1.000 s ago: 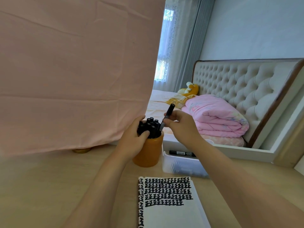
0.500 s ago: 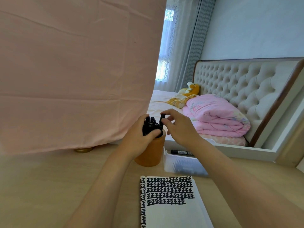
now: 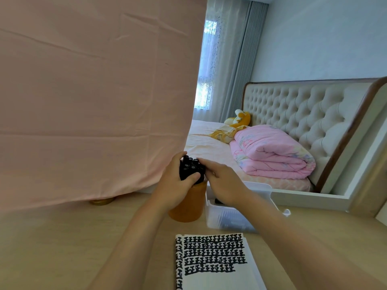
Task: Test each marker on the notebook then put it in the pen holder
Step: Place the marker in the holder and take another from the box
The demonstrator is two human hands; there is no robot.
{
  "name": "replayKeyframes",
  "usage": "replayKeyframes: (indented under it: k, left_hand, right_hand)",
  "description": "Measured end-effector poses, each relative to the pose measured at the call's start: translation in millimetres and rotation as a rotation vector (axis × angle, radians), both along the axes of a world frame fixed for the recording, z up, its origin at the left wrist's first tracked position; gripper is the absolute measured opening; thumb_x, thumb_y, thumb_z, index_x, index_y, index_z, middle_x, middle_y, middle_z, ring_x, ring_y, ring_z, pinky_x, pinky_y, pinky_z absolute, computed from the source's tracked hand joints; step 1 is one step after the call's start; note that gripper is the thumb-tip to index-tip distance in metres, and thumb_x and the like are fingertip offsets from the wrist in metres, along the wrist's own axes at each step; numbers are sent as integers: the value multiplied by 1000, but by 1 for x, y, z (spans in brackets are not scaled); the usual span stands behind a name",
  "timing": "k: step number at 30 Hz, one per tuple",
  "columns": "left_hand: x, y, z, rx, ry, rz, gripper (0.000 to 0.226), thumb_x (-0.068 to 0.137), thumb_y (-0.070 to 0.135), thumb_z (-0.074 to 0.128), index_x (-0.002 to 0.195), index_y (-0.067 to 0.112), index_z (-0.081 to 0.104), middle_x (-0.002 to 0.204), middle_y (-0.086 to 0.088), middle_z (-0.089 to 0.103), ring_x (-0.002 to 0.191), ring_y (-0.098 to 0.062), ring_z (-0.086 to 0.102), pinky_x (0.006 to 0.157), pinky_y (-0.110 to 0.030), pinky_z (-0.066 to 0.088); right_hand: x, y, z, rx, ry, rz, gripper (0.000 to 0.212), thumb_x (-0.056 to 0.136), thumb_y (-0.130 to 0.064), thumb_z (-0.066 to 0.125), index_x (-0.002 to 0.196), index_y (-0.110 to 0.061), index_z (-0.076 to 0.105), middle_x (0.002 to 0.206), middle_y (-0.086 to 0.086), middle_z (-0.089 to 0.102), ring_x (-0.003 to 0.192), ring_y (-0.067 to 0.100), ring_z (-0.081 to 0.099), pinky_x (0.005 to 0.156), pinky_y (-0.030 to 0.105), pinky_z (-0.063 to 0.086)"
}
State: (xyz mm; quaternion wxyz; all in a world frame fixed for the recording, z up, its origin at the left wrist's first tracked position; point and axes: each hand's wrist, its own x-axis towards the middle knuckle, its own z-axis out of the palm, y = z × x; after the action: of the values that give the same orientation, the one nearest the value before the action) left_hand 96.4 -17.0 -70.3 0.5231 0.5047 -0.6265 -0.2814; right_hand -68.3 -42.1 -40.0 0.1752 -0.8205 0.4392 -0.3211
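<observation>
Obs.: left hand [image 3: 172, 186] has its fingers [image 3: 193, 176] curled round the bunch of black markers [image 3: 191, 165] standing in the orange pen holder [image 3: 188, 208]. On the right hand [image 3: 225, 185] the fingers are nearly straight, tips laid against the right side of the bunch, gripping nothing. Pen holder is upright on the wooden surface [image 3: 62, 248], just left of a clear plastic box [image 3: 226, 218]. Notebook [image 3: 217, 275] lies open nearer the person, top rows filled with black test marks.
</observation>
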Motion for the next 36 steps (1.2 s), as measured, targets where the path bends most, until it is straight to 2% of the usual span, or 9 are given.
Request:
replayKeyframes:
  k: [4, 7, 9, 12, 15, 22, 29, 33, 36]
  left_hand:
    - [1, 0, 1, -21, -31, 30, 66, 85, 38, 72, 138, 39, 34, 136, 9, 47, 125, -14, 48, 101, -31, 43]
    - [-2, 6, 5, -50, -114, 74, 86, 76, 52, 76, 144, 40, 25, 139, 20, 40, 129, -10, 39, 104, -35, 40]
    - [-1, 12, 10, -47, -125, 30, 95, 72, 45, 81, 144, 42, 19, 129, 27, 36, 122, -6, 37, 96, -29, 38]
    - [6, 16, 12, 33, -198, -39, 109, 72, 28, 81, 149, 42, 6, 139, 12, 36, 122, -12, 43, 91, -27, 42]
    - [6, 17, 11, 36, -182, -26, 107, 75, 19, 80, 151, 40, 8, 130, 12, 42, 112, -11, 51, 78, -21, 45]
    - [6, 15, 9, 69, -111, -38, 112, 70, 24, 88, 153, 30, 13, 129, 18, 36, 117, -6, 40, 92, -25, 38]
    - [1, 9, 2, 32, -147, 12, 108, 63, 39, 90, 146, 36, 21, 130, 18, 39, 120, -8, 42, 95, -30, 41]
    - [3, 7, 0, 33, -188, 29, 112, 58, 47, 89, 146, 40, 19, 143, 13, 39, 129, -13, 42, 103, -37, 43]
    - [3, 11, 5, -10, -287, 93, 118, 59, 52, 87, 150, 36, 15, 150, 10, 31, 135, -13, 32, 108, -37, 37]
  right_hand:
    - [-7, 1, 0, 70, -2, 20, 54, 103, -6, 38, 152, -28, 36, 146, -3, 53, 134, 12, 48, 115, 29, 35]
    - [-15, 2, 3, 136, 2, 56, 68, 99, -1, 43, 156, -33, 24, 145, -8, 52, 130, 10, 50, 110, 26, 38]
    - [-27, -2, 8, 95, 18, 9, 63, 98, -2, 49, 152, -32, 34, 137, -8, 56, 114, 9, 58, 98, 23, 46]
    - [-51, -13, 15, 38, 152, -117, 37, 96, -5, 55, 128, -23, 63, 115, -5, 68, 93, 4, 60, 94, 28, 51]
    - [-72, -22, 11, 74, 396, -189, 25, 95, -13, 59, 112, -24, 73, 112, -5, 72, 97, 9, 63, 95, 26, 49]
    - [-73, -27, -4, 158, 733, -191, 28, 93, -17, 59, 113, -31, 74, 120, -6, 68, 104, 17, 63, 91, 25, 48]
    - [-59, -37, -16, 109, 792, -183, 22, 83, -25, 70, 104, -31, 76, 108, -3, 70, 90, 20, 64, 88, 35, 56]
    - [-57, -35, -16, 125, 850, -177, 16, 84, -34, 70, 95, -26, 78, 98, 0, 70, 85, 20, 63, 83, 33, 56]
    - [-58, -31, -9, 68, 727, -133, 14, 87, -33, 67, 98, -27, 74, 90, -8, 63, 82, 13, 59, 71, 25, 49]
